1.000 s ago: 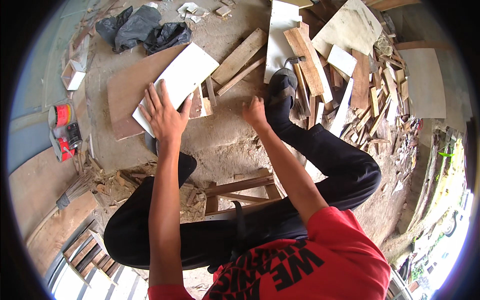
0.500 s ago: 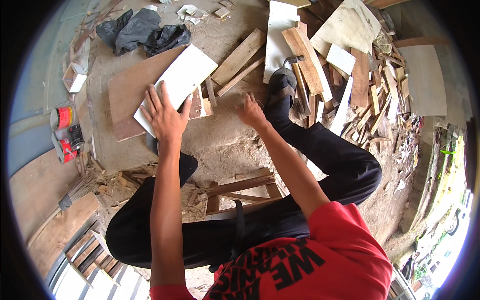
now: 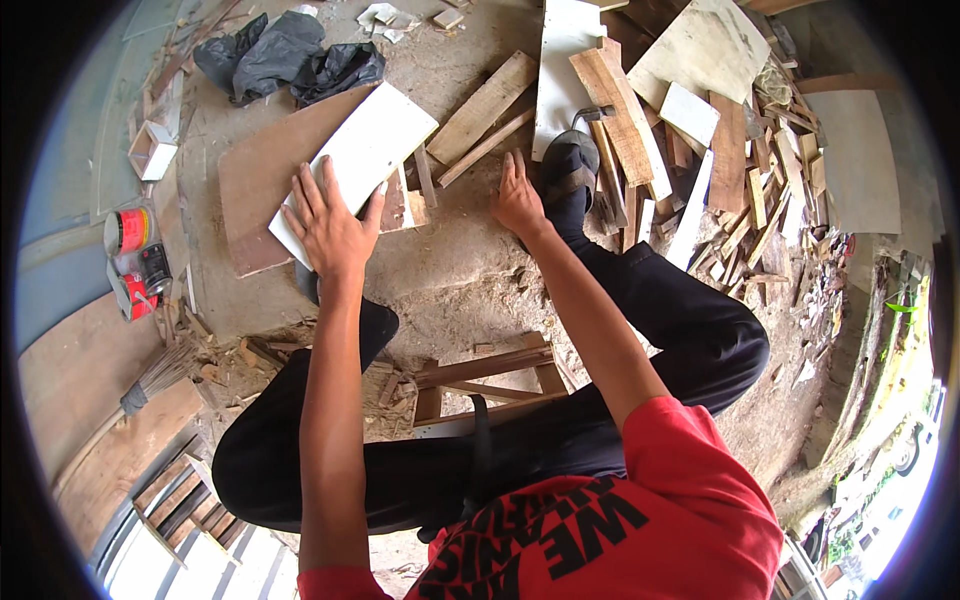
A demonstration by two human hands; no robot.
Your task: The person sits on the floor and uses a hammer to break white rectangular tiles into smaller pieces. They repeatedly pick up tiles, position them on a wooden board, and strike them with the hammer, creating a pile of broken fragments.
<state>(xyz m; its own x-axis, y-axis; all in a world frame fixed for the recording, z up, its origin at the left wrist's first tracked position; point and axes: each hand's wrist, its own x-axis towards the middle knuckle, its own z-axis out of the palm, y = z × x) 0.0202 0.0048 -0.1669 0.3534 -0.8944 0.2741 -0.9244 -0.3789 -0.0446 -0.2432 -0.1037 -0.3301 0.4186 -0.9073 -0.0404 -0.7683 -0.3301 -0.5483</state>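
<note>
My left hand lies flat with spread fingers on a white board. That board rests at a slant over a larger brown panel and some short wood offcuts. To the right, my right hand hovers over the dirt floor beside my right foot, fingers stretched out and nothing in them. What looks like a hammer lies against the planks just past that foot, partly hidden.
Scrap planks and broken wood pile up on the right. Black plastic bags lie at the far left. Open red cans stand by the left wall, near a twig broom. A wooden frame sits between my legs.
My right hand has shifted slightly right and nearer my right foot, its fingers now pointing ahead toward the planks. My left hand stays on the white board.
</note>
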